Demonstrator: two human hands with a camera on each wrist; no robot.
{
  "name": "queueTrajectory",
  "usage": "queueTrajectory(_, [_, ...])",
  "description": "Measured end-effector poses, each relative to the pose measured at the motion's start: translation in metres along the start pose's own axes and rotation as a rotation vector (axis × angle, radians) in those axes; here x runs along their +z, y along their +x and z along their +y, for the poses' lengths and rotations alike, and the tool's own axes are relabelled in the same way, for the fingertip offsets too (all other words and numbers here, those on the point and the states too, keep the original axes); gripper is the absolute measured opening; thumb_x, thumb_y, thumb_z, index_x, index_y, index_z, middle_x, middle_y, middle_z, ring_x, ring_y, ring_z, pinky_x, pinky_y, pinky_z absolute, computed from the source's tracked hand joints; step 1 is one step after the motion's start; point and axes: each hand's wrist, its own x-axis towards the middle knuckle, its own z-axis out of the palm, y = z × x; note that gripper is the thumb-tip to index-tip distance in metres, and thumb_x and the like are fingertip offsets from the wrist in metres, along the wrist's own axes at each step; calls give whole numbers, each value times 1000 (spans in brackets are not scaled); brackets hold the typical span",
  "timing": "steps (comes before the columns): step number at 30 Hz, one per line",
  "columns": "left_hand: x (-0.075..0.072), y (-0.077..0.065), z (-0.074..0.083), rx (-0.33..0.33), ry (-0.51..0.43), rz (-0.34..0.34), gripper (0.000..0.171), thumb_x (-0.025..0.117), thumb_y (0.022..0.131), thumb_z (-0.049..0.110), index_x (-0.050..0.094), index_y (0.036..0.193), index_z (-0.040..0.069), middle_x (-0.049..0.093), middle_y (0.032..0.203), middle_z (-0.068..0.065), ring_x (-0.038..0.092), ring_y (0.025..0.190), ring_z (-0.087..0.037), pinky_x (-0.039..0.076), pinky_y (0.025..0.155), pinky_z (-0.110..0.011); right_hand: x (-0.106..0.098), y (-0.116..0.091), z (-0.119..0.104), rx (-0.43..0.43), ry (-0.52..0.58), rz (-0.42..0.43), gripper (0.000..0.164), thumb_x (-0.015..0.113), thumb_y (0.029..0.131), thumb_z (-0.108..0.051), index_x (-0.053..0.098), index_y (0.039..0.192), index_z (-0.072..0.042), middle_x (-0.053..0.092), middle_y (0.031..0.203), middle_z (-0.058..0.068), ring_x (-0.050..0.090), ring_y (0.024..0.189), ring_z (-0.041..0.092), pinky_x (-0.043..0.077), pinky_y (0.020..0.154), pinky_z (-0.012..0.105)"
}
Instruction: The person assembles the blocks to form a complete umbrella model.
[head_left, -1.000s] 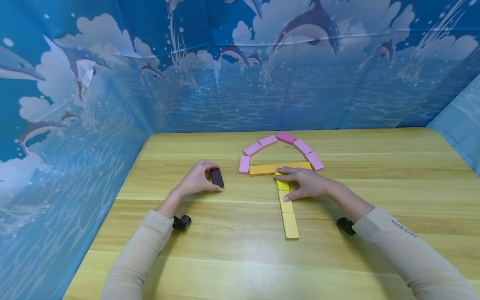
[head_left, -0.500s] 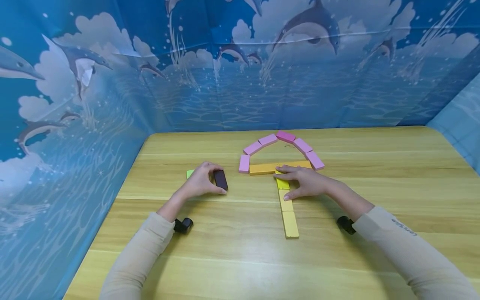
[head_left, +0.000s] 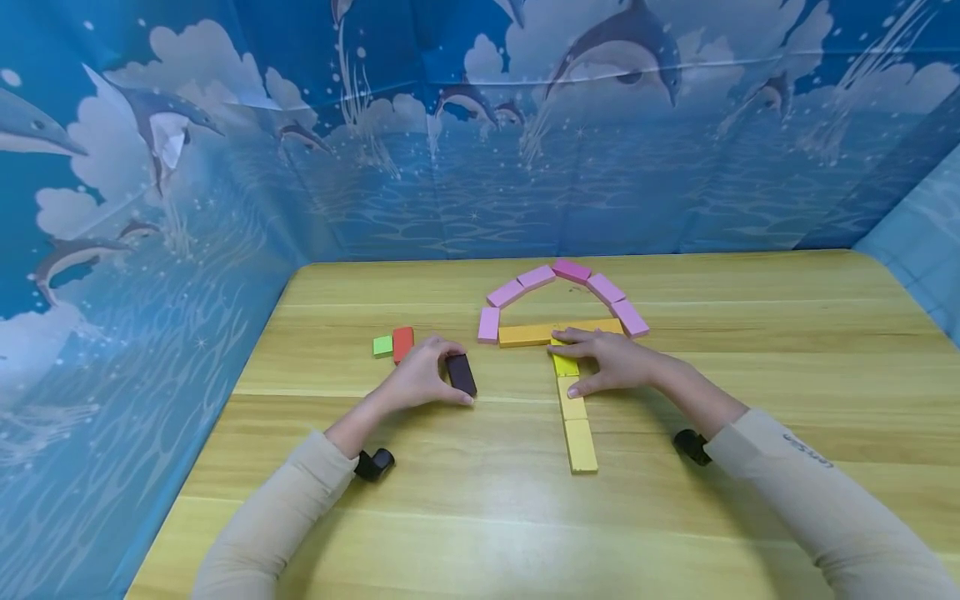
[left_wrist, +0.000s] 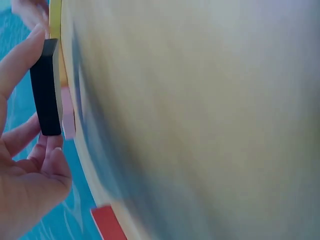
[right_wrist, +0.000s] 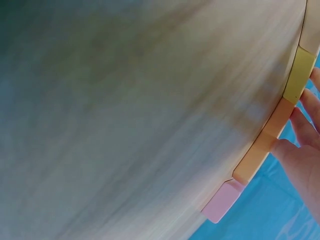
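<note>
Between thumb and fingers my left hand (head_left: 423,375) pinches a dark, nearly black rectangular block (head_left: 461,375) by its ends. The left wrist view shows the same dark block (left_wrist: 46,87) close up, with a paler side. On the yellow column rests my right hand (head_left: 618,362), fingers spread, touching the bright yellow block (head_left: 566,365) and a pale yellow block (head_left: 572,404). Another pale yellow block (head_left: 581,446) continues the column toward me. Orange blocks (head_left: 525,335) form a bar across its top, partly covered by the right hand.
Pink blocks (head_left: 506,292) curve in an arch above the orange bar, with a darker pink block (head_left: 572,270) at the top. Left of it lie a red block (head_left: 402,342) and a green block (head_left: 382,347). A blue dolphin-print cloth (head_left: 480,192) borders the wooden table (head_left: 480,517).
My left hand has moved right and nearer to me with the dark block, uncovering the green and red blocks. The right hand stays in place.
</note>
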Motion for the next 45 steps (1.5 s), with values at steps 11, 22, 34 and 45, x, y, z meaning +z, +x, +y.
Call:
queueTrajectory(11, [28, -9, 27, 69, 7, -21, 72, 89, 58, 34, 60, 116, 2, 54, 101, -4, 51, 86, -14, 45, 78, -28, 0, 1, 1, -4, -14, 2, 71, 70, 81, -38, 44, 138, -2, 32, 146, 21, 26, 134, 39, 30, 102, 53])
queueTrajectory(22, [44, -21, 45, 106, 60, -103, 70, 88, 58, 37, 61, 114, 5, 56, 104, -3, 51, 91, -13, 44, 80, -26, 2, 1, 1, -6, -17, 3, 71, 70, 82, -38, 44, 138, -3, 32, 146, 21, 27, 134, 39, 30, 102, 53])
queueTrajectory(34, [49, -20, 58, 184, 162, -131, 71, 89, 53, 41, 61, 108, 4, 56, 98, -3, 52, 88, -15, 43, 80, -26, 1, 2, 1, -4, -14, 1, 71, 70, 82, -37, 44, 138, -4, 31, 146, 21, 26, 134, 39, 29, 103, 53])
queueTrajectory(45, [53, -21, 58, 172, 179, -134, 72, 88, 55, 43, 60, 110, 5, 55, 100, -2, 51, 88, -14, 43, 80, -25, 1, 1, 1, 2, -23, 4, 71, 70, 81, -37, 45, 138, -4, 31, 146, 20, 26, 134, 39, 29, 103, 53])
